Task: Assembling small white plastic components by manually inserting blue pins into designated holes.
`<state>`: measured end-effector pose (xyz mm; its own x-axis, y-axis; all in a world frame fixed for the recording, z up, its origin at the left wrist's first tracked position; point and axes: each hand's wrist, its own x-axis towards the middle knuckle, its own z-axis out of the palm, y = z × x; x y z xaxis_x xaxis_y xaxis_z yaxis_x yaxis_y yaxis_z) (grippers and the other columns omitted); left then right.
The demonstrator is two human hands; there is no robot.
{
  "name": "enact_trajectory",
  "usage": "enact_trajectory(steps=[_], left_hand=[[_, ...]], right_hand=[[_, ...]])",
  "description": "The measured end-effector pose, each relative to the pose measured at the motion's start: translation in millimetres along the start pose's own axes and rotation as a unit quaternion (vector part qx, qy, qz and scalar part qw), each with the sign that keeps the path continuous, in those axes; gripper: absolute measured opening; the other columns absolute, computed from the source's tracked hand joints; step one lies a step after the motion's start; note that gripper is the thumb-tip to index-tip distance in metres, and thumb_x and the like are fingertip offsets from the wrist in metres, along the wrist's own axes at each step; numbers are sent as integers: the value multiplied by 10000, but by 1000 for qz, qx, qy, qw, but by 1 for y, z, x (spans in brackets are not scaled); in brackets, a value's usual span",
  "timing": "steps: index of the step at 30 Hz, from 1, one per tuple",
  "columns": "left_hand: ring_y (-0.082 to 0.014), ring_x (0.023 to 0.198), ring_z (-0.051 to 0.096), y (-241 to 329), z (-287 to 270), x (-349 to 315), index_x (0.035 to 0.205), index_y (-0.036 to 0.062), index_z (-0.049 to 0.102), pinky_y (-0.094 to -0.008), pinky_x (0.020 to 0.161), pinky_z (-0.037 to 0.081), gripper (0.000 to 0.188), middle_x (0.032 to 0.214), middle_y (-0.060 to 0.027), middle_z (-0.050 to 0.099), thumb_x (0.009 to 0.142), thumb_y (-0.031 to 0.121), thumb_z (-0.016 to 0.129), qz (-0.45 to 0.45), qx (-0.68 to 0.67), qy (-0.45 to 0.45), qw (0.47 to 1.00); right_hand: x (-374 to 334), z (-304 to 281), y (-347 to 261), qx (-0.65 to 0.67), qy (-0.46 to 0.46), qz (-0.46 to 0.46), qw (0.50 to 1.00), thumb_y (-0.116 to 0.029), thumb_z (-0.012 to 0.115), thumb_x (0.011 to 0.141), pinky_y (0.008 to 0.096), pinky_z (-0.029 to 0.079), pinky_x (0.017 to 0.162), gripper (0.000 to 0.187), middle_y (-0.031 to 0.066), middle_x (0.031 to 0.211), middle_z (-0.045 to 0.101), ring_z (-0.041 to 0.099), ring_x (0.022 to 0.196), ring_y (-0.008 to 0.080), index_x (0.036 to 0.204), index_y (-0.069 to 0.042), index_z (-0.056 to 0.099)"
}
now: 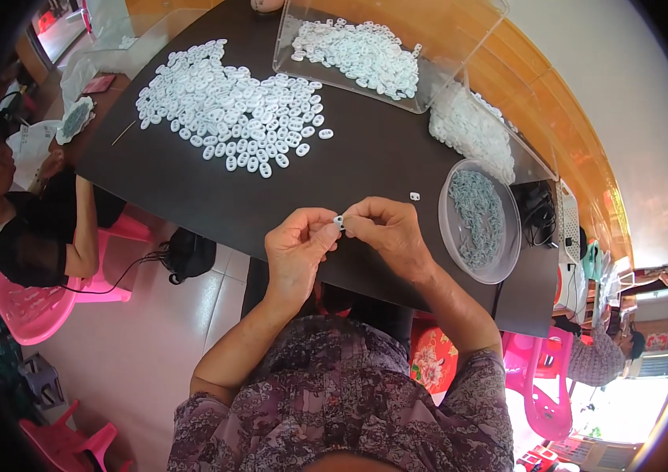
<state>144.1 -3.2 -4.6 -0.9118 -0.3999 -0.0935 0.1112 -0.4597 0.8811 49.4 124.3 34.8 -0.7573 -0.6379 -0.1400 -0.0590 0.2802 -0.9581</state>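
over the dark brown counter (381, 149), near its front edge, the left hand (296, 245) pinches a small white oval plastic piece (338, 221) between closed fingers; the right hand (389, 234), fingers also pinched together, meets its side, its grip hidden. a loose white heap of similar pieces (228, 110) lies toward the far left.

On counter (365, 161): heap of pieces (231, 106) at left; tray (326, 82) behind and right of heap, more pieces (357, 59) inside; dish (445, 236) at right, parts (475, 216) in it; 1 loose piece (415, 196) just left of dish.
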Motion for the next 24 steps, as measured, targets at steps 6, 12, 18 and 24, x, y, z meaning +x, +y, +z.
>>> enact_trajectory(steps=[6,12,18,24], left_hand=[[-72,632,556,1,-7,0,951,-27,623,-180,543,425,111,797,-55,641,876,54,609,-2,-25,11,1000],[-82,617,562,2,-13,1,912,-22,602,-192,518,432,90,784,-75,639,882,63,603,-15,-70,9,997],[-61,636,542,2,-20,-5,944,-2,582,-175,529,416,81,793,-47,616,906,68,572,9,-86,-6,996],[-61,653,547,0,-28,-9,942,19,587,-177,550,425,76,805,-41,617,906,84,575,29,-35,7,999]], right_hand=[[0,9,-6,58,-44,16,997,-78,608,851,223,444,682,129,36,813,635,553,750,80,889,39,647],[0,13,0,60,-28,-7,998,-73,594,851,211,472,691,135,35,808,654,578,759,62,896,43,647],[7,21,6,16,-24,-56,998,-69,607,840,228,462,655,113,33,776,641,566,724,68,898,19,648],[31,23,13,-179,61,-211,959,-6,628,799,284,443,634,127,39,737,598,554,716,122,923,-20,653]])
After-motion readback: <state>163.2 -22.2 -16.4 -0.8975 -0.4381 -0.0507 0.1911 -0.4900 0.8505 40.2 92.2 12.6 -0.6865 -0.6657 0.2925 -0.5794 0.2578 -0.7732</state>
